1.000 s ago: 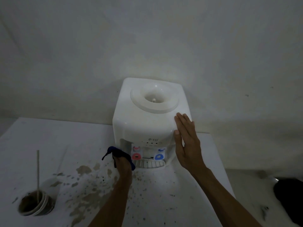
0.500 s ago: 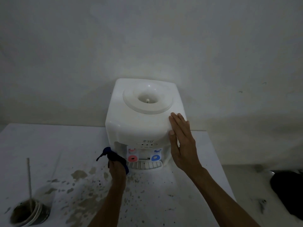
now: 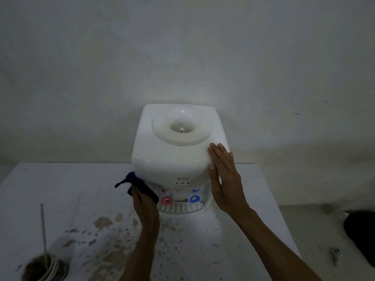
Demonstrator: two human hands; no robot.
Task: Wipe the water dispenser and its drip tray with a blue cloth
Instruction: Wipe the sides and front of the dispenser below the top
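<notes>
A white tabletop water dispenser (image 3: 170,157) stands against the wall, with a red tap on the left and a blue tap on the right of its front. Below the taps sits its slotted white drip tray (image 3: 179,208). My left hand (image 3: 143,201) grips a dark blue cloth (image 3: 142,187) and holds it against the dispenser's lower left front corner, beside the red tap. My right hand (image 3: 224,179) lies flat with straight fingers on the dispenser's right side.
The dispenser stands on a white table (image 3: 233,246) spotted with brown stains. A dirty round container (image 3: 45,269) with a stick upright in it sits at the front left. A dark object (image 3: 361,236) lies off the table's right edge.
My left hand with the cloth has slid a little up along the dispenser's left front corner. My right hand stays flat on the right side. The camera view has shifted slightly.
</notes>
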